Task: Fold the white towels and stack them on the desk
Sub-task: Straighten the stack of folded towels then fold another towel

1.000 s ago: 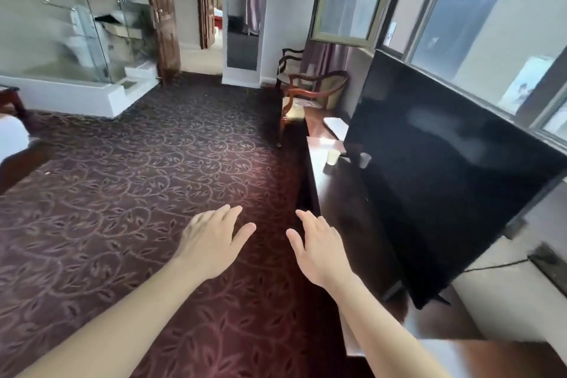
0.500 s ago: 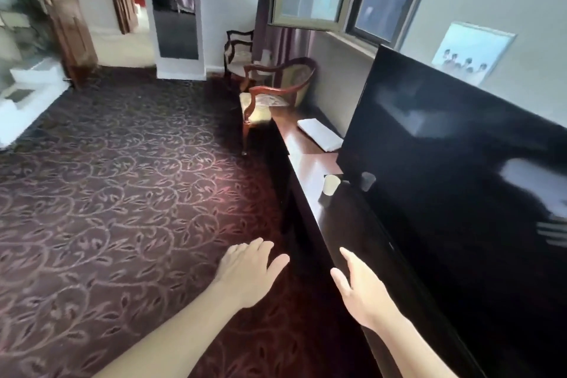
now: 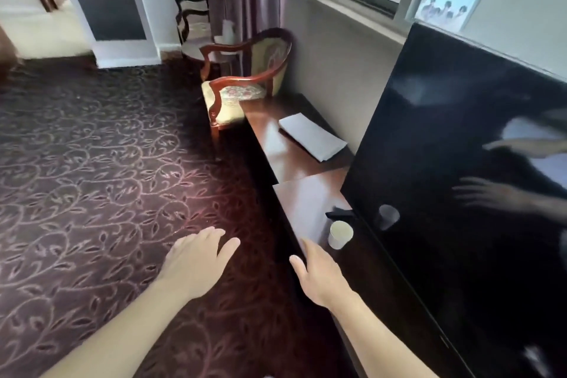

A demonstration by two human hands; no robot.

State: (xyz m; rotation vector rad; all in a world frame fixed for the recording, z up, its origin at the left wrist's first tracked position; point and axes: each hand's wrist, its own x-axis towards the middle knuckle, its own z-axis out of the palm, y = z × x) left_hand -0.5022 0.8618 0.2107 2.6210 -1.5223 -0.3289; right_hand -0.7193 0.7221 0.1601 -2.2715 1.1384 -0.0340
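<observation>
Both hands empty, fingers spread flat: left hand (image 3: 196, 264) over the carpet (image 3: 92, 178) left of the TV (image 3: 460, 193), right hand (image 3: 319, 276) at the desk (image 3: 270, 135) edge in front of the TV, near a paper cup (image 3: 340, 234). One folded white towel (image 3: 311, 135) lies on the desk beyond the TV's far end, well apart from either hand. Looks like the between-towels step; next move likely calls for fetching another towel, none unfolded in view.

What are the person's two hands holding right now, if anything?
Nothing is held. The left hand and right hand are both empty, fingers straight, near the desk.
</observation>
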